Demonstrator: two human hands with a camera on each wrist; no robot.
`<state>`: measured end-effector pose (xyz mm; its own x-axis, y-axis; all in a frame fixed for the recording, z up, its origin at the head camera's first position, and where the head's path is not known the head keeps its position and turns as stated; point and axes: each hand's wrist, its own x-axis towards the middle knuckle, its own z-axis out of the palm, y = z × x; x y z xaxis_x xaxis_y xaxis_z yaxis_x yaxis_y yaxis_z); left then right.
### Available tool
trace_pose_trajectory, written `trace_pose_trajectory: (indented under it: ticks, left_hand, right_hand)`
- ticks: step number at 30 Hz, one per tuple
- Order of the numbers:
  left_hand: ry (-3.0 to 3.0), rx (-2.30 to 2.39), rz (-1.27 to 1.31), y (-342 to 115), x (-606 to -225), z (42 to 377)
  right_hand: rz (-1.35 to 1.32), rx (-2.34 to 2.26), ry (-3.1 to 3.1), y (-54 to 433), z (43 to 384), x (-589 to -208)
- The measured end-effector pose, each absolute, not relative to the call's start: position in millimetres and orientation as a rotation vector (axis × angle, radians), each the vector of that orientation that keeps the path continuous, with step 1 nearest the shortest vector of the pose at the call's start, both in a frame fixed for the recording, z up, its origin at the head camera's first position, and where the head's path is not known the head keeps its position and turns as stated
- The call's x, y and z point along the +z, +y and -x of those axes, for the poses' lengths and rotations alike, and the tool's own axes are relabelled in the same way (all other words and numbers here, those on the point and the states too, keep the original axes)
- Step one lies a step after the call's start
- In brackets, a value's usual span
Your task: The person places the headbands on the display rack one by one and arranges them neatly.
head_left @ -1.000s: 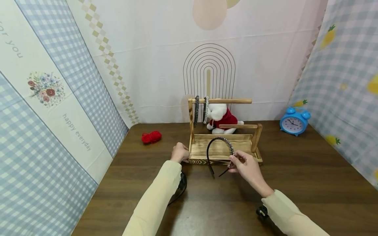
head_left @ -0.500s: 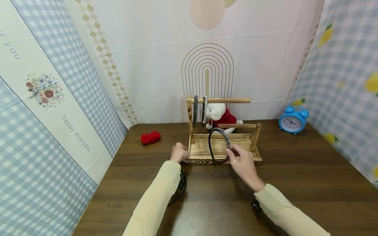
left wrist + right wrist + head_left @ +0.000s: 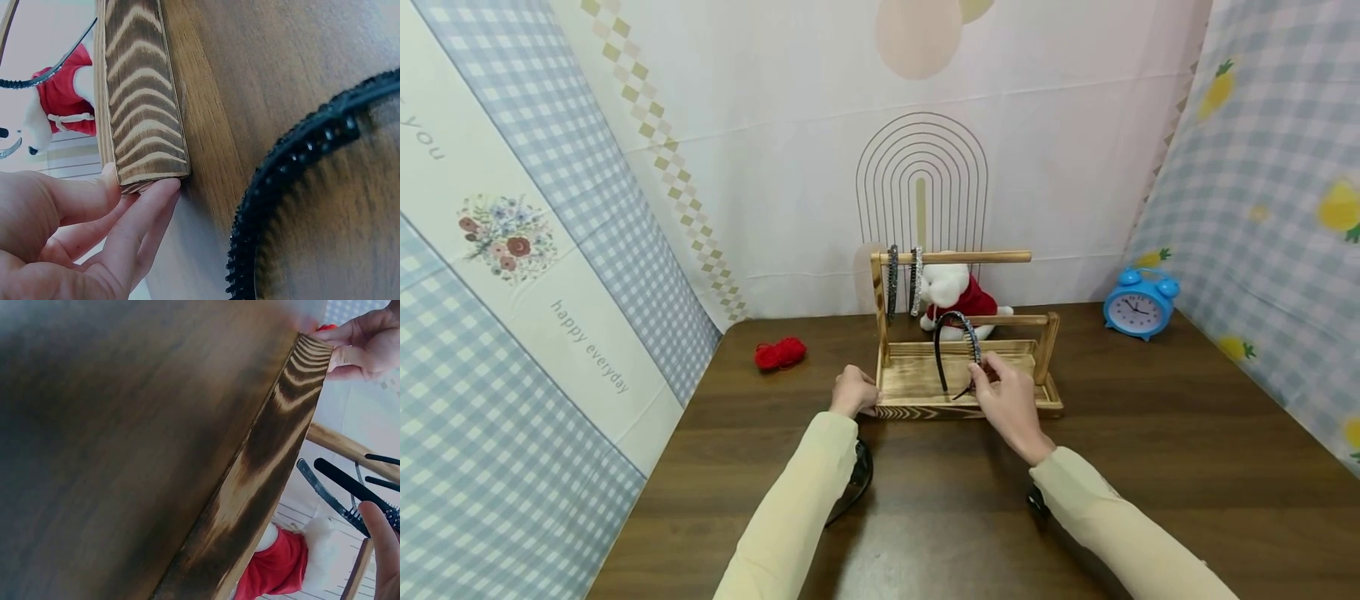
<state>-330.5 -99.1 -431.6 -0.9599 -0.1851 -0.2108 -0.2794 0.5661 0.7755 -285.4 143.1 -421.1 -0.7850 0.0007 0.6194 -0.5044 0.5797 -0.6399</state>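
My right hand pinches one side of a black toothed headband with a sparkly edge. It holds the headband upright, ends down, over the wooden stand's tray, in front of the lower bar. With thumb and fingers, my left hand grips the left front corner of the wooden stand. Two more headbands, one dark and one silvery, hang near the left end of the upper bar. Beside my left forearm another black headband lies on the table.
Behind the stand sits a white plush toy in red clothing. A red yarn bundle lies to the left on the brown table. At the back right stands a blue alarm clock. Patterned cloths hang around the table.
My right hand has moved forward and slightly left, raising the headband from before the tray's front edge to over the tray. My left hand stays on the stand's corner.
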Motion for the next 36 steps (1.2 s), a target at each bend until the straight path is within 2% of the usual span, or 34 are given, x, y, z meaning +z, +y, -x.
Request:
trace_pose_trajectory:
  ticks: [36]
  left_hand:
    - [2.617,1.411,0.384,-104,-438,338]
  right_hand:
    - [-0.185,0.968,-2.119,189,304,-442]
